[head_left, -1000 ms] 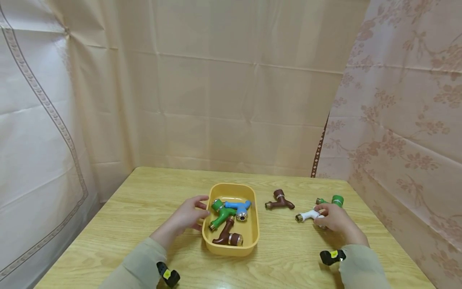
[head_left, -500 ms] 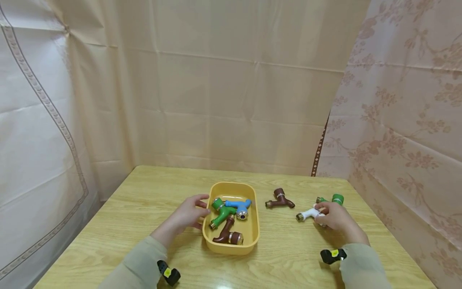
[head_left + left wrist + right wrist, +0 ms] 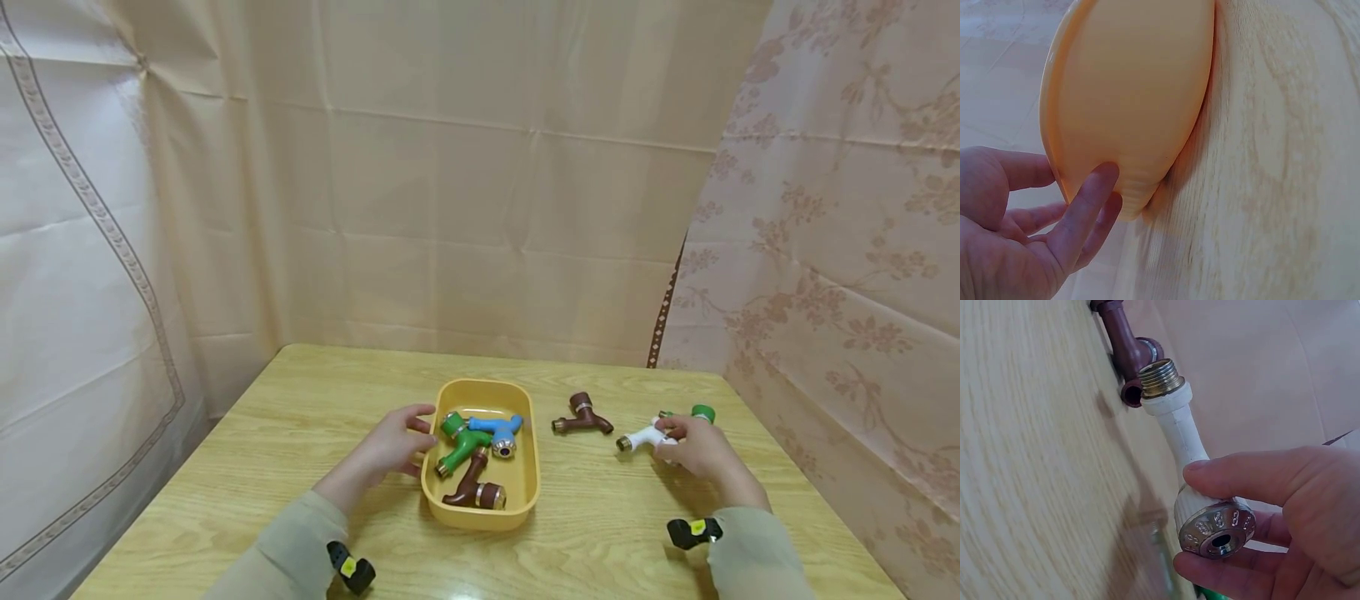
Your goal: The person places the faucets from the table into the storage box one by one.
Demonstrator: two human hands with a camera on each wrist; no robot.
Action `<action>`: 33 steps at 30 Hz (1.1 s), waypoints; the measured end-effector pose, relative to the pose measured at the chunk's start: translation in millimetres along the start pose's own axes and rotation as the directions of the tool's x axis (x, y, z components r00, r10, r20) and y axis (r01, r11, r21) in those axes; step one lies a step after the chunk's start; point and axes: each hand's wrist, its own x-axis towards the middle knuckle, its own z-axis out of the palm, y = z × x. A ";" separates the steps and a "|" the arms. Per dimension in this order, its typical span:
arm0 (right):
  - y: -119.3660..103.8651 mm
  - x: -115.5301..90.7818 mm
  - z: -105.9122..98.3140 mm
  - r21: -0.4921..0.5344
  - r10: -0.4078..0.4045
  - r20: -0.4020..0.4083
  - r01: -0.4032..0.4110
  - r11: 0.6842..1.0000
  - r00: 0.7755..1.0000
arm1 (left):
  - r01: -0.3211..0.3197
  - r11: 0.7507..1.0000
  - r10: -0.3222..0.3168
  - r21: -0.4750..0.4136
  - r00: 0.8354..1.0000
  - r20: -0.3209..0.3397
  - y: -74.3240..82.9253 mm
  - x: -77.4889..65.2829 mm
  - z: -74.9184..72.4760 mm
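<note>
By the right hand (image 3: 699, 446), a white tap (image 3: 1184, 434) is being pinched round its head, apparently just above the table (image 3: 337, 383), so its threaded end (image 3: 1161, 378) is being left free. By the spread left hand (image 3: 392, 443), a yellow tray (image 3: 482, 521) is being touched outside, probably for steadying; three taps (image 3: 474, 442) are being contained within.

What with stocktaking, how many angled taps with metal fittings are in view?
6: green tap, blue tap and brown tap in the yellow rectangular tray; second brown tap and partly hidden second green tap on the wooden table; white tap in the right hand.
</note>
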 end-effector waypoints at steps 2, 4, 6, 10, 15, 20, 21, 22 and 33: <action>-0.7 -0.6 -1.5 0.001 -0.013 -0.005 0.013 1.000 1.000 | -0.001 1.000 0.001 -0.001 1.000 -0.001 -0.1 -0.2 0.2; -1.9 -1.4 -3.1 0.012 -0.022 -0.008 0.022 1.000 1.000 | -0.002 1.000 0.002 -0.002 1.000 0.000 -0.2 -0.6 0.4; -3.4 -2.4 -4.6 0.026 -0.026 -0.011 0.026 0.999 1.000 | -0.005 1.000 0.005 -0.005 1.000 0.002 -0.4 -1.0 0.7; -8.0 -4.1 -7.1 0.045 -0.028 -0.019 0.029 0.999 0.999 | -0.007 1.000 0.007 -0.007 1.000 0.005 -1.0 -1.3 1.1; -16.0 -5.4 -11.1 0.027 -0.040 -0.036 0.041 0.999 0.999 | -0.011 1.000 0.011 -0.006 1.000 0.003 -1.6 -1.2 1.3; -19.6 -5.1 -12.4 0.014 -0.089 -0.087 0.090 0.996 0.992 | -0.013 1.000 0.013 -0.011 1.000 0.002 -1.4 -1.2 1.4; -20.3 -5.1 -12.7 0.013 -0.098 -0.096 0.100 0.995 0.990 | -0.013 1.000 0.013 -0.013 1.000 0.003 -1.3 -1.1 1.4; -21.2 -5.3 -13.3 0.010 -0.105 -0.104 0.107 0.994 0.989 | -0.012 1.000 0.012 -0.012 1.000 0.003 -1.3 -0.8 1.4; -32.7 -7.1 -19.1 -0.005 -0.143 -0.151 0.144 0.990 0.978 | -0.007 1.000 0.007 -0.020 1.000 0.003 -2.1 2.0 0.1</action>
